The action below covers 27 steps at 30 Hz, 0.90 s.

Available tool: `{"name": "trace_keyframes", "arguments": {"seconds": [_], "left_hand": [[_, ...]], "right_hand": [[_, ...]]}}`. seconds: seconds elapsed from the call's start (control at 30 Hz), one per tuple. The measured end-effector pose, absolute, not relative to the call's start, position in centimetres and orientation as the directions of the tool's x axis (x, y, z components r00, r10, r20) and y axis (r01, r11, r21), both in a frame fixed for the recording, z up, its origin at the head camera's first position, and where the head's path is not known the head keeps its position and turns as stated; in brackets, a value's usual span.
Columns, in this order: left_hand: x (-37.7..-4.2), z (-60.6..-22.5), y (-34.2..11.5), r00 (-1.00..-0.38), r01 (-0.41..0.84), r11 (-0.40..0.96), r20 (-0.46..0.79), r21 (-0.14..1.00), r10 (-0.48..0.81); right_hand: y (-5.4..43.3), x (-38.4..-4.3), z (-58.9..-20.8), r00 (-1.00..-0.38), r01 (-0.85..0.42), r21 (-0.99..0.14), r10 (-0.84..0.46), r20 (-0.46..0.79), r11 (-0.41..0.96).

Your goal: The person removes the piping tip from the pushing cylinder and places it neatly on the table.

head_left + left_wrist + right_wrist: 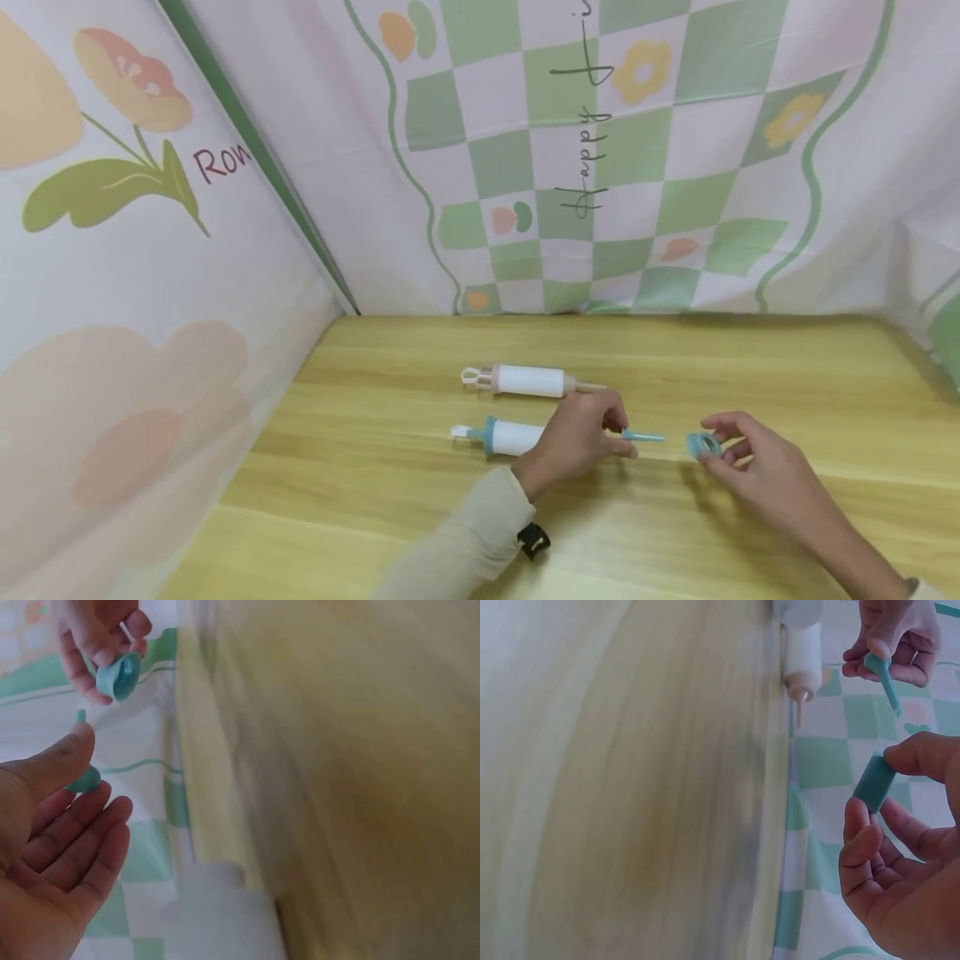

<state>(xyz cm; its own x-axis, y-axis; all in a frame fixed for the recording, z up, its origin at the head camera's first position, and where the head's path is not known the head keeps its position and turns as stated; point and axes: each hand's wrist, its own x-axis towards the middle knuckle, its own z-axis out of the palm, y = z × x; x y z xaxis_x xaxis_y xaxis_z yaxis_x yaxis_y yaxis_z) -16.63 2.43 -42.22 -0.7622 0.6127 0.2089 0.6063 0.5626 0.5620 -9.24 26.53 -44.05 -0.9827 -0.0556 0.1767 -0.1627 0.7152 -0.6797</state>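
Note:
My left hand (pixel 577 437) pinches a small blue-green nozzle (pixel 647 437) by its wide base, its narrow tip pointing right. Across a short gap, my right hand (pixel 765 475) holds a blue-green ring-shaped cap (pixel 703 446) between thumb and fingers. In the right wrist view the cap (pixel 875 782) is seen side-on, apart from the nozzle (pixel 885 679). Behind my left hand lies a syringe-like tube (pixel 516 437) with a white barrel and blue collar; the hand hides its right end.
A second syringe-like tube (pixel 531 381), white with pink ends, lies farther back on the wooden table (pixel 360 400). Patterned cloth (pixel 495 167) hangs along the table's back edge and left side.

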Motion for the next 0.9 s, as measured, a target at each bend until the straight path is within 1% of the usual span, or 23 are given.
{"name": "trace_keyframes", "arguments": {"seconds": [0.17, 0.3, 0.43, 0.53, 0.7, 0.9], "left_hand": [[-16.6, -43.0, 4.0, -0.773, 0.596, 0.658, 0.106, 0.46, 0.626], [-16.5, -43.2, 5.5, -0.787, 0.58, 0.724, 0.028, 0.374, 0.616], [-16.5, -43.5, 6.9, -0.795, 0.583, 0.753, 0.027, 0.305, 0.606], [-16.4, -43.9, 7.6, -0.8, 0.581, 0.765, 0.02, 0.278, 0.6], [-16.1, -44.7, 8.0, -0.803, 0.575, 0.78, -0.012, 0.247, 0.596], [-15.9, -45.0, 8.1, -0.793, 0.599, 0.778, 0.007, 0.19, 0.609]], "right_hand": [[26.9, -9.5, -44.6, -0.992, -0.125, -0.675, -0.077, 0.1, 0.727], [27.3, -9.6, -44.8, -0.99, -0.138, -0.659, -0.089, 0.107, 0.739], [28.0, -9.8, -44.6, -0.991, -0.135, -0.623, -0.097, 0.095, 0.77], [28.4, -9.9, -44.5, -0.993, -0.114, -0.609, -0.096, 0.062, 0.785], [28.7, -9.9, -44.8, -0.995, -0.093, -0.609, -0.099, 0.024, 0.788], [28.8, -10.0, -45.0, -0.995, -0.065, -0.61, -0.099, -0.022, 0.789]]}}
